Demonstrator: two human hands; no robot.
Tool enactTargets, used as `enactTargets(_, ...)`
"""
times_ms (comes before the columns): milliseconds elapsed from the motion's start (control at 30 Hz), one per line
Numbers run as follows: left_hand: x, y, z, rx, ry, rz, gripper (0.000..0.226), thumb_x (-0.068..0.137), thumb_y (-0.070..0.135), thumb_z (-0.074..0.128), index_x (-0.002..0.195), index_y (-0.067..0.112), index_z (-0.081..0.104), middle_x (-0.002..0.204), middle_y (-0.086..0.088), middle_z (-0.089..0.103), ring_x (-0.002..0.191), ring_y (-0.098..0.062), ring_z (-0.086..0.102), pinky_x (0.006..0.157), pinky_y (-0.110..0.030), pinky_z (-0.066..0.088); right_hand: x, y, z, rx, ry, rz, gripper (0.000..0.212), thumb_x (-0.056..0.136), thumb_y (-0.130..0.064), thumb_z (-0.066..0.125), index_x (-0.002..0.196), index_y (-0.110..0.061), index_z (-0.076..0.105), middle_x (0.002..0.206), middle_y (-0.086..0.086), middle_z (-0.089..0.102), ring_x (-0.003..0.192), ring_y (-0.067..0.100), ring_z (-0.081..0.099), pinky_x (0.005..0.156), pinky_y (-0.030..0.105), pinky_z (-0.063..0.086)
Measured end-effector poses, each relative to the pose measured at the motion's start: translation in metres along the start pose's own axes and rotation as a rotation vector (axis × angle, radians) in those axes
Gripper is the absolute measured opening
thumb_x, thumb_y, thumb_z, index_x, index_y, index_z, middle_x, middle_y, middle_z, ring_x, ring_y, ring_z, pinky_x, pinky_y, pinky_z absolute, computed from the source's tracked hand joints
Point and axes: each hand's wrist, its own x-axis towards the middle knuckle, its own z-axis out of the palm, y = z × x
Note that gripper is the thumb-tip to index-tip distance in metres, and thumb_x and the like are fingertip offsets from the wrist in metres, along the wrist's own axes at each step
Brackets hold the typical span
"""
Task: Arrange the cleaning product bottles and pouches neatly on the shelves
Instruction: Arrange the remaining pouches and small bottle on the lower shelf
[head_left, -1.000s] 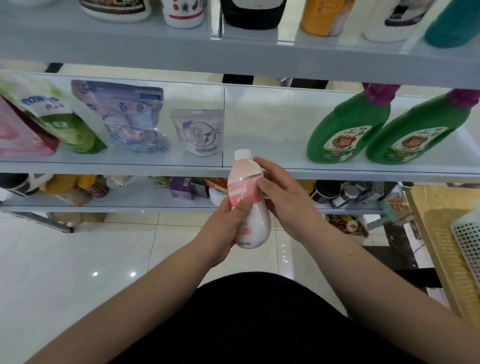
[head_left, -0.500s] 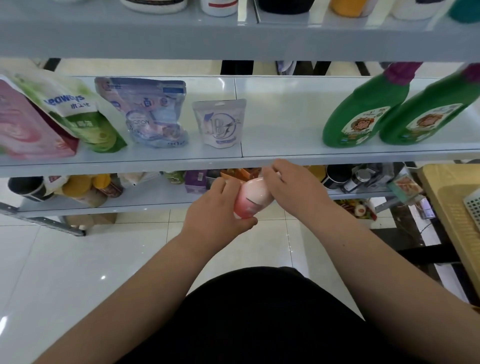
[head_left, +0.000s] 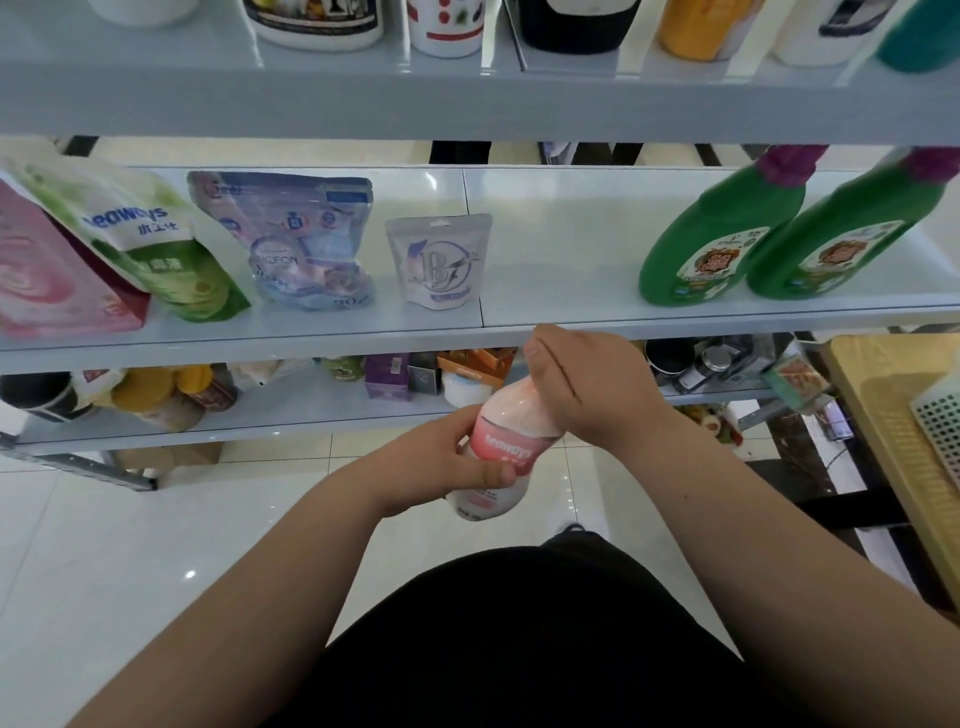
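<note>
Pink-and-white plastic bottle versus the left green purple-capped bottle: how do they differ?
The pink-and-white plastic bottle is held off the shelves, left hand round its body, right hand covering its top; the left green plastic bottle with the purple cap stands untouched on the middle shelf, cap showing. Both carry labels.

**Cap and edges out of sight**

The right hand (head_left: 587, 387) covers the top of the bottle (head_left: 501, 441), so its cap cannot be seen. The upper edge cuts off the top-shelf containers (head_left: 314, 23), and the left edge cuts off the pink pouch (head_left: 47, 280). The lower-shelf goods (head_left: 387, 374) are too small to identify.
</note>
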Motion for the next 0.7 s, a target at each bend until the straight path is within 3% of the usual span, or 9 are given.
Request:
enactTargets(67,0.008,-0.005,0.002,-0.027,-0.007,-0.016,0.048,0.076,0.044,0.08,0.113,0.056,0.052,0.11,0.02,0.069,0.098,0.001,0.065,0.076,-0.018,0.054,-0.001,0.008,0.005,0.026,-0.039,0.075,0.027,0.1,-0.04,0.03,0.08,-0.025,0.039,0.065,-0.007,0.045,0.057,0.025,0.05,0.053,0.033,0.035)
enactTargets(167,0.023,-0.006,0.011,-0.035,0.107,0.026,0.047,0.079,0.036,0.082,0.11,0.054,0.052,0.106,0.022,0.068,0.089,0.009,0.065,0.068,-0.007,0.049,0.003,0.023,0.012,0.35,-0.139,0.354,0.043,0.1,-0.055,0.041,0.08,-0.018,0.051,0.072,-0.007,0.053,0.068,0.008,0.05,0.061,0.035,0.038)
enactTargets(267,0.043,-0.006,0.016,-0.026,0.237,0.067,0.049,0.083,0.024,0.082,0.107,0.054,0.052,0.11,0.019,0.064,0.088,0.01,0.063,0.068,-0.006,0.048,0.007,0.038,0.018,0.488,-0.147,0.517,0.045,0.082,-0.066,0.057,0.091,-0.022,0.061,0.09,-0.004,0.061,0.084,0.01,0.058,0.069,0.033,0.05)
enactTargets(400,0.076,0.0,0.02,-0.13,0.324,0.085,0.052,0.083,0.01,0.079,0.119,0.042,0.058,0.114,0.008,0.069,0.096,-0.003,0.069,0.076,-0.018,0.056,0.002,0.06,0.029,0.795,-0.236,0.695,0.043,0.085,-0.043,0.078,0.12,-0.032,0.055,0.106,-0.011,0.066,0.099,0.015,0.069,0.081,0.045,0.062)
enactTargets(500,0.094,0.014,0.024,-0.112,0.371,0.111,0.049,0.086,-0.002,0.072,0.106,0.04,0.057,0.091,0.018,0.073,0.081,0.006,0.068,0.063,-0.014,0.053,0.006,0.075,0.036,0.811,-0.218,0.691,0.052,0.082,-0.041,0.082,0.124,-0.034,0.053,0.105,-0.014,0.068,0.098,0.012,0.069,0.086,0.045,0.061)
enactTargets(567,0.11,0.024,0.021,-0.075,0.395,0.115,0.043,0.085,0.006,0.076,0.106,0.039,0.06,0.097,0.01,0.073,0.084,0.001,0.069,0.066,-0.019,0.057,0.02,0.092,0.039,0.823,-0.196,0.683,0.049,0.082,-0.04,0.082,0.122,-0.032,0.054,0.102,-0.014,0.068,0.095,0.011,0.068,0.085,0.042,0.06)
enactTargets(633,0.13,0.028,0.013,-0.019,0.414,0.081,0.034,0.08,0.027,0.08,0.11,0.035,0.065,0.105,0.002,0.072,0.092,-0.011,0.071,0.075,-0.033,0.063,0.035,0.108,0.041,0.796,-0.183,0.662,0.042,0.085,-0.037,0.08,0.118,-0.032,0.054,0.099,-0.017,0.067,0.088,0.001,0.065,0.079,0.027,0.054)
enactTargets(700,0.152,0.027,0.004,0.141,0.441,0.033,0.035,0.079,0.041,0.077,0.111,0.032,0.065,0.103,0.003,0.071,0.09,-0.013,0.07,0.078,-0.035,0.061,0.049,0.121,0.042,0.77,-0.18,0.619,0.042,0.087,-0.035,0.078,0.119,-0.035,0.051,0.1,-0.022,0.064,0.085,-0.009,0.061,0.072,0.012,0.046)
